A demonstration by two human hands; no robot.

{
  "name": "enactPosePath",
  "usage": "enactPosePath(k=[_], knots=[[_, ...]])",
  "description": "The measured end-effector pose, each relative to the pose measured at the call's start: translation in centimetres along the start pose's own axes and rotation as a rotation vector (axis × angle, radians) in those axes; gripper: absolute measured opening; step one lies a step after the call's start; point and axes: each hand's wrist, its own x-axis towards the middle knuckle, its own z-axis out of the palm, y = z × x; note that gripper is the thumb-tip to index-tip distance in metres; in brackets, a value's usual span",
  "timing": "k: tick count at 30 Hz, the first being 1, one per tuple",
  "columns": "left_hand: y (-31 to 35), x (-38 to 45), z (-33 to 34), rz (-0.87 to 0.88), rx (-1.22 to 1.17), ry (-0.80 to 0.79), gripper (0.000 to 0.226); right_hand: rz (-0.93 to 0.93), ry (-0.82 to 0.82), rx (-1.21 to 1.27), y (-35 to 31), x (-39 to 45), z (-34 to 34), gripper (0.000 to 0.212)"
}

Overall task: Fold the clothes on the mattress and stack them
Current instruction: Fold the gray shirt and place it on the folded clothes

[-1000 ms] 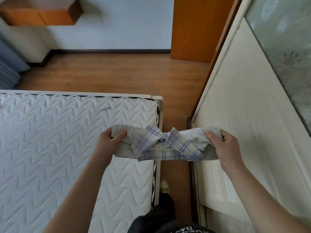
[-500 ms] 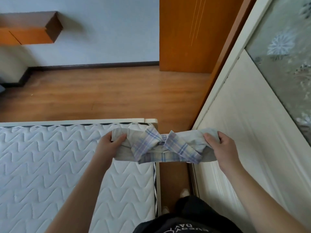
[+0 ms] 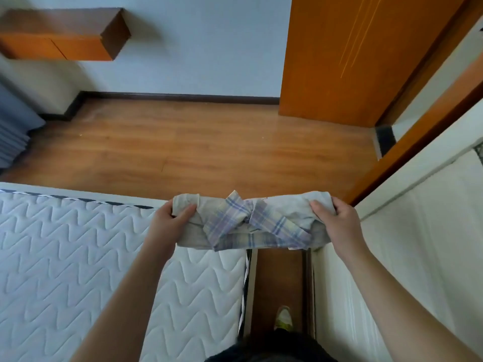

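A folded pale grey shirt with a blue-and-lilac plaid collar [image 3: 251,223] hangs in the air between my hands, over the far right corner of the white quilted mattress [image 3: 65,252] and the gap beside it. My left hand [image 3: 170,220] grips the shirt's left end, thumb on top. My right hand [image 3: 337,220] grips its right end the same way. No other clothes show on the mattress.
A white wardrobe side [image 3: 407,257] stands close on the right, with a narrow strip of wooden floor [image 3: 277,278] and my shoe [image 3: 283,313] between it and the bed. Beyond lie open floorboards, an orange door [image 3: 352,56] and a wall shelf [image 3: 62,35].
The view has tilted up and shifted, so more floor and wall show beyond the bed. Both hands keep the same hold on the folded shirt, now nearer the mattress's far edge.
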Motion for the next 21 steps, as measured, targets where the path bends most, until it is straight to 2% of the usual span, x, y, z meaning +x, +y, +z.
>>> enactPosePath(k=[10, 13, 16, 21], knots=[[2.7, 8.2, -0.9, 0.022, -0.006, 0.105, 0.011, -0.033, -0.160, 0.019, -2.9, 12.2, 5.5, 0.022], [2.6, 11.8, -1.4, 0.014, -0.017, 0.126, 0.010, -0.028, -0.213, 0.011, -3.6, 16.5, 7.9, 0.021], [2.7, 14.4, -1.4, -0.007, -0.025, 0.139, 0.009, -0.006, -0.241, -0.001, -4.5, 20.2, 9.9, 0.009], [4.3, 18.5, -1.4, -0.028, -0.061, 0.175, 0.021, -0.025, -0.306, -0.041, -6.9, 25.1, 12.9, 0.006]])
